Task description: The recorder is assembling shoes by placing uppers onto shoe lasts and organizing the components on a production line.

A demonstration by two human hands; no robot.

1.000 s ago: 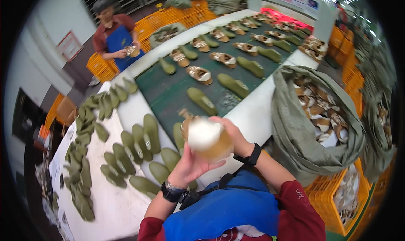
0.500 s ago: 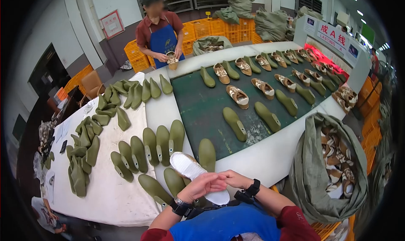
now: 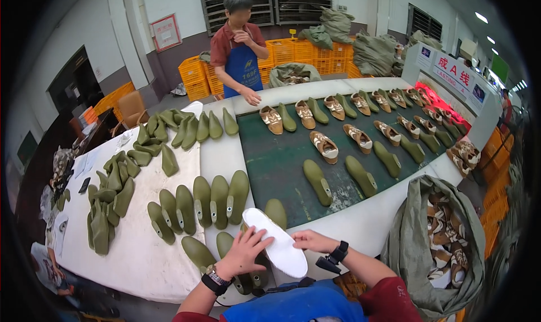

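Head view: low in the frame's centre, a flat white shoe-sole-shaped insole [image 3: 276, 242] lies on an olive-green shoe last at the white tabletop [image 3: 135, 254] edge, long axis running upper left to lower right. The left hand [image 3: 243, 251], fingers spread, presses its left edge; the right hand [image 3: 311, 241], loosely curled, touches its right edge.

A white insole [image 3: 276, 243], sole-shaped and flat, lies on an olive-green shoe last [image 3: 256, 274] at the table's near edge.

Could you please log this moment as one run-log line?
left hand: pressing white insole | right hand: at insole edge | under: green shoe last | place: white table
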